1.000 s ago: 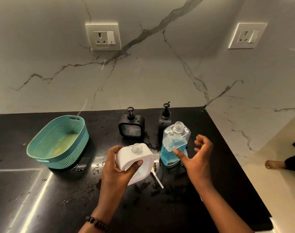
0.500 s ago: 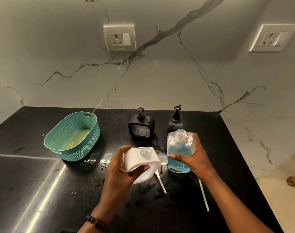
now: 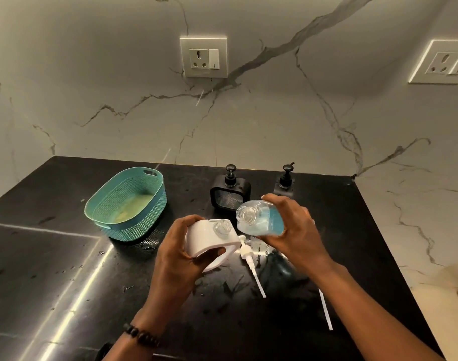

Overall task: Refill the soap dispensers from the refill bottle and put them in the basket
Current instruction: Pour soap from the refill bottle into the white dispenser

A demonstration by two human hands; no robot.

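My left hand grips a white soap dispenser with its clear neck open and facing up. My right hand holds the clear refill bottle of blue liquid, tipped on its side with its open mouth pointing left, just above and right of the dispenser's neck. The dispenser's white pump lies on the black counter below the hands. Two black dispensers with pumps on stand behind: a square one and a narrower one. A teal basket stands at the left, with no dispenser in it.
The black counter is wet in patches around the hands. A white tube lies near the counter's right front. The marble wall with two sockets runs behind; the counter's right edge drops to a pale floor.
My right hand closed on the refill bottle, lifted it off the counter and tipped it leftwards over the white dispenser. My left hand kept hold of the dispenser.
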